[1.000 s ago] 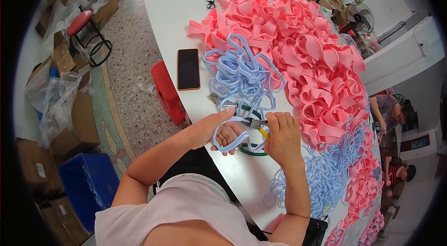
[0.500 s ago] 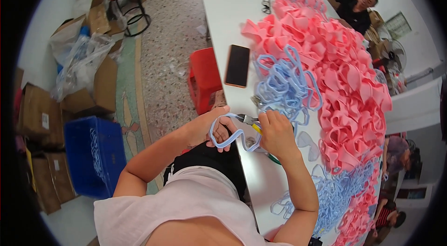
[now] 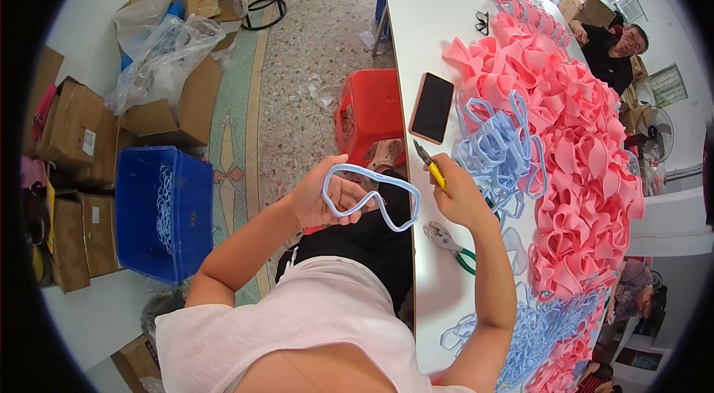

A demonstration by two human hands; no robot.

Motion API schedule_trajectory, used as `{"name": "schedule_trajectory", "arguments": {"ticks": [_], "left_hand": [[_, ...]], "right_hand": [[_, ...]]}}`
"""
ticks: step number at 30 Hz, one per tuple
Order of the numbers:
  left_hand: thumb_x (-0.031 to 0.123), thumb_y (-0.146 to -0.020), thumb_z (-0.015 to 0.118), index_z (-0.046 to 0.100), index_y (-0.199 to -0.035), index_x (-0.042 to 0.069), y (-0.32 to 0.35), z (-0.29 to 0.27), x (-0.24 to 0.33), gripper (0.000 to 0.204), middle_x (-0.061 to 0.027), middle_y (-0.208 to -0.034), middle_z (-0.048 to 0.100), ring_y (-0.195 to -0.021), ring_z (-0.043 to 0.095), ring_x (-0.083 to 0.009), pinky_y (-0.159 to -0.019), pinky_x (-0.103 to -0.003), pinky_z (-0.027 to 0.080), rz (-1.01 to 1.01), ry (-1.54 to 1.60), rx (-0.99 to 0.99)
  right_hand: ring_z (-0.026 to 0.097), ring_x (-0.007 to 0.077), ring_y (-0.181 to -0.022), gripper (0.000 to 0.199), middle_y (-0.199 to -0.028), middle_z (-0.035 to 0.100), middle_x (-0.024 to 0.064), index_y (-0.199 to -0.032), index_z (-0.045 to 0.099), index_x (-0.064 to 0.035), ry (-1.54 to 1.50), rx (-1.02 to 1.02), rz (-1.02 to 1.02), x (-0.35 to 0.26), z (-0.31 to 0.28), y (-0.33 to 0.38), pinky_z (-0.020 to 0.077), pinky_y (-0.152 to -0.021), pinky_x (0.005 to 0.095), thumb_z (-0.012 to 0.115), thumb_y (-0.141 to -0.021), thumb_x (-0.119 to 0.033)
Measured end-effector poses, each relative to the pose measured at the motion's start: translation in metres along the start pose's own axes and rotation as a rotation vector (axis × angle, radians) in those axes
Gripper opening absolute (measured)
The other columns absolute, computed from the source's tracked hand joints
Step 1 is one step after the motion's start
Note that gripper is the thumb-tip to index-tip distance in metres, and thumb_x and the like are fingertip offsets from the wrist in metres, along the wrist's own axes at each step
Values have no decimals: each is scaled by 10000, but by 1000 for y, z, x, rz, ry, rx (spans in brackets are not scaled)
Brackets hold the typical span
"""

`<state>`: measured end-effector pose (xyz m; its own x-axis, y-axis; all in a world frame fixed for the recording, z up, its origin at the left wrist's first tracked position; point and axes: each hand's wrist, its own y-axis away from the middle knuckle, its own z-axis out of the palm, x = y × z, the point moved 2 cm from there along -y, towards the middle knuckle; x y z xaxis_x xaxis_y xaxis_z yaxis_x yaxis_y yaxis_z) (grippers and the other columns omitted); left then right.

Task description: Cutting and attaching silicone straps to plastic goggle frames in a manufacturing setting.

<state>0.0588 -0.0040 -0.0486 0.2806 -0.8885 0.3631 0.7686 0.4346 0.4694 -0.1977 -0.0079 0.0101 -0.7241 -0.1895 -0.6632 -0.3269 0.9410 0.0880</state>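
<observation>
My left hand (image 3: 311, 196), palm turned up, holds a light blue goggle frame (image 3: 415, 205) by its left end. The frame is a soft-looking open loop with a dip for the nose, held out over my lap. My right hand (image 3: 462, 198) grips yellow-handled diagonal cutters (image 3: 436, 171) over the table edge. Their jaws point away from me, apart from the frame. Green-handled pliers (image 3: 445, 237) lie on the table beside my right wrist. Beyond my right hand is a heap of light blue frames (image 3: 487, 142).
The white table (image 3: 424, 36) carries a phone (image 3: 432, 107), a long pink heap (image 3: 573, 170), blue strips (image 3: 539, 333) and eyeglasses (image 3: 482, 23). A red stool (image 3: 372, 107) stands against it. Left are a blue bin (image 3: 197, 222) and cardboard boxes (image 3: 175, 107). A person (image 3: 610, 58) sits across.
The cutters have moved off the frame, away to the right, and now point forward. The left hand still holds the frame, now lying flatter. The view has shifted, uncovering the green-handled pliers.
</observation>
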Motion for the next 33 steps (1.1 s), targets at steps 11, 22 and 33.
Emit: {"name": "schedule_trajectory", "arguments": {"ticks": [11, 22, 33], "left_hand": [[635, -913, 326, 565, -1129, -101, -41, 38, 12, 803, -214, -808, 661, -634, 655, -235, -478, -239, 489, -41, -80, -277], [441, -876, 605, 542, -1227, 22, -231, 238, 56, 551, -202, -1127, 590, -1056, 564, -352, -903, -425, 448, 1384, -1938, 189], [134, -829, 648, 588, -1123, 19, -208, 238, -21, 322, -149, -1246, 514, -1227, 442, -349, -1000, -455, 364, 1492, -2007, -108]], "right_hand": [[581, 278, -757, 360, -829, 575, 136, -1086, 507, -11, -1, 292, 137, 30, -33, 74, 470, -720, 355, 457, -737, 62], [581, 276, -797, 396, -871, 570, 122, -1105, 502, -32, -145, 625, 430, 64, -51, 194, 470, -733, 355, 484, -717, 45], [622, 427, -812, 221, -888, 616, 222, -1012, 485, -3, 382, 1546, 1230, 181, -99, 405, 480, -696, 499, 574, -824, -79]]}}
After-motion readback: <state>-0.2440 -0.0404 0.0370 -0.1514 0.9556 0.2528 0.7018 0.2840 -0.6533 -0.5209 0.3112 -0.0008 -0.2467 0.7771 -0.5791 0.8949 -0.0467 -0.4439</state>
